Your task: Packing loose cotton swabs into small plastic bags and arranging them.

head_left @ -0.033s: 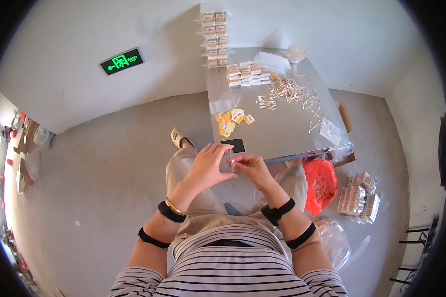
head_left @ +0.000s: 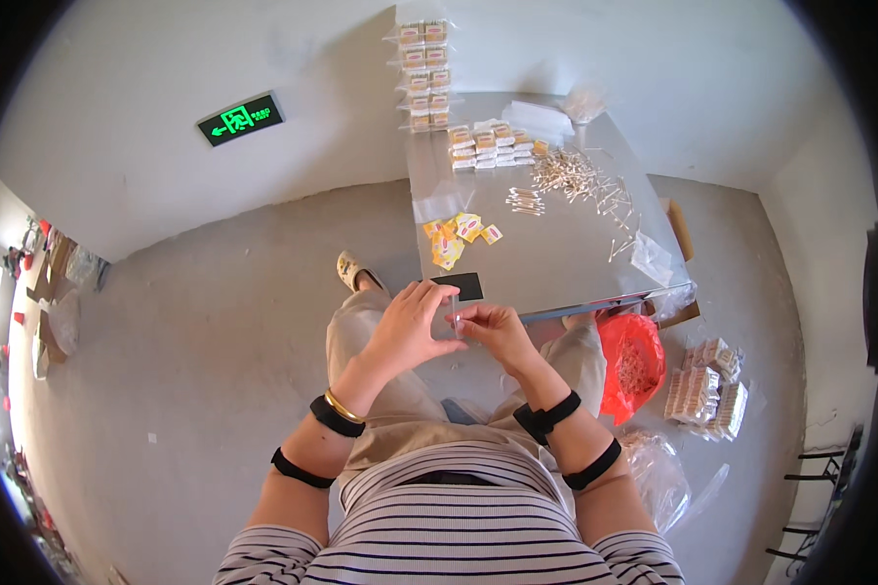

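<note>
Beside the near edge of the table (head_left: 566, 258), the left hand (head_left: 405, 324) curves wide (any hold unclear) while the right hand (head_left: 498, 330) pinches clear plastic (head_left: 456, 312), probably best held steady.

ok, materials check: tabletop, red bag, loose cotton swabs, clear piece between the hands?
Tabletop: probably sheet metal, satin grey; soft reflections.
Red bag: thin plastic film, somewhat glossy; crumpled, light shows through.
Loose cotton swabs: likely wooden sticks, matte tan; pale fibre tips, presumably cotton.
Clear piece: likely plastic, smooth; see-through, but too small to rule out others.
</note>
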The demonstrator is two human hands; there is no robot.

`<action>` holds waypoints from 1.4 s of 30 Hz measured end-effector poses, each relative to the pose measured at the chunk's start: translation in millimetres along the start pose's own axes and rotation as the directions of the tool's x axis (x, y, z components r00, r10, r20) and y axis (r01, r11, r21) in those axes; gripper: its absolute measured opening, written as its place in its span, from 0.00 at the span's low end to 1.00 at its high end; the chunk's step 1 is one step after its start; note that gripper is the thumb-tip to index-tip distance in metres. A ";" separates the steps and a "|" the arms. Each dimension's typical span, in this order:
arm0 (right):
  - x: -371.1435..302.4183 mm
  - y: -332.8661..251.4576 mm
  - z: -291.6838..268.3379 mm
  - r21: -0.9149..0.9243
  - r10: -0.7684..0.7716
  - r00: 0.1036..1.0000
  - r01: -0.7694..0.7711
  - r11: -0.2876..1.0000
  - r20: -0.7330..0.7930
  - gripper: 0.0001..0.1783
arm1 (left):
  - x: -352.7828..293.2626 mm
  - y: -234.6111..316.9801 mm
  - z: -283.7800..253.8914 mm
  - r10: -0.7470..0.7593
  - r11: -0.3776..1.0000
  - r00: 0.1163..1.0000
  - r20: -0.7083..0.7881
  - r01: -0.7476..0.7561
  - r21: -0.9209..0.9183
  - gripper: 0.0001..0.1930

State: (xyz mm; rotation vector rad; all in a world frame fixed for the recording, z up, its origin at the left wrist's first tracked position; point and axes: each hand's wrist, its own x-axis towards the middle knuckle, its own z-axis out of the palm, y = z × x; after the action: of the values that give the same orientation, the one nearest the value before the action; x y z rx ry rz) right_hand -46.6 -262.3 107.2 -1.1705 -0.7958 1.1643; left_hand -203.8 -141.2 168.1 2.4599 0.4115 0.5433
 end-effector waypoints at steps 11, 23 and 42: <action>16.9 39.7 -2.5 -0.067 0.112 0.992 -0.116 0.991 -0.059 0.10 | -17.6 -83.9 9.3 -0.068 0.998 0.998 0.014 0.068 -0.016 0.30; 15.1 68.6 -36.9 -0.029 0.258 0.955 -0.265 0.964 -0.147 0.11 | -11.5 -226.9 69.1 -0.218 0.968 0.951 0.221 0.182 0.173 0.33; 28.2 95.0 -40.0 0.046 0.354 0.927 -0.351 0.935 -0.124 0.12 | 24.7 -180.1 89.3 -0.148 0.966 0.959 0.241 0.088 0.244 0.42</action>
State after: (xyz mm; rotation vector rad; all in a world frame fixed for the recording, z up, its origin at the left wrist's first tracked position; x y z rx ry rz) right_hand -27.3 -248.0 3.1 -1.3933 -0.4802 1.3693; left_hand -170.8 -32.3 0.6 2.6611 0.5364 0.1251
